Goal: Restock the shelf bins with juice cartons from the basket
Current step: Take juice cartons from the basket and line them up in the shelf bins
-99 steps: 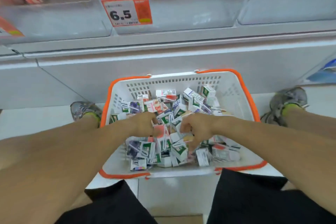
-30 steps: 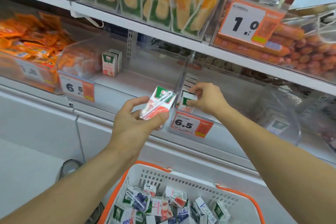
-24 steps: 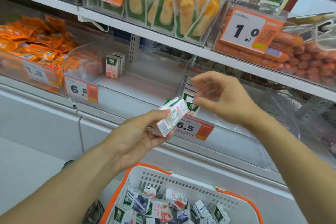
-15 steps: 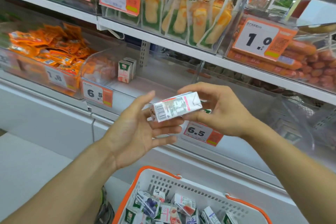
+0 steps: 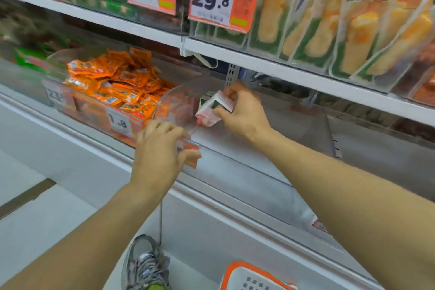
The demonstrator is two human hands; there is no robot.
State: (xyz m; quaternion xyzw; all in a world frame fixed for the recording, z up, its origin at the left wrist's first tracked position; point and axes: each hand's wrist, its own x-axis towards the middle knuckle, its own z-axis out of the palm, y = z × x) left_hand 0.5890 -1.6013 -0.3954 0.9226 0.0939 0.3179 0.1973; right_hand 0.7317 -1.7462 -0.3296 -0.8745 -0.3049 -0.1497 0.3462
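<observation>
Holding: right hand (image 5: pixel 244 113) curls fingers and thumb round a juice carton (image 5: pixel 213 110), tilted, inside the clear shelf bin (image 5: pixel 235 148).
Carton place: at the left end of the bin, near its see-through side wall, just above the bin floor; touching the floor or not, cannot tell.
Behind carton: edge of another green and white carton (image 5: pixel 204 101), mostly hidden.
Left hand (image 5: pixel 160 148): curled over the front rim of the bin, fingers on top, thumb on the orange price tag (image 5: pixel 190 150).
Basket (image 5: pixel 249 278): only a white and orange corner, low down on the floor.
Next bin: orange snack packs (image 5: pixel 117 82).
Floor: grey shoe (image 5: pixel 147 266).
</observation>
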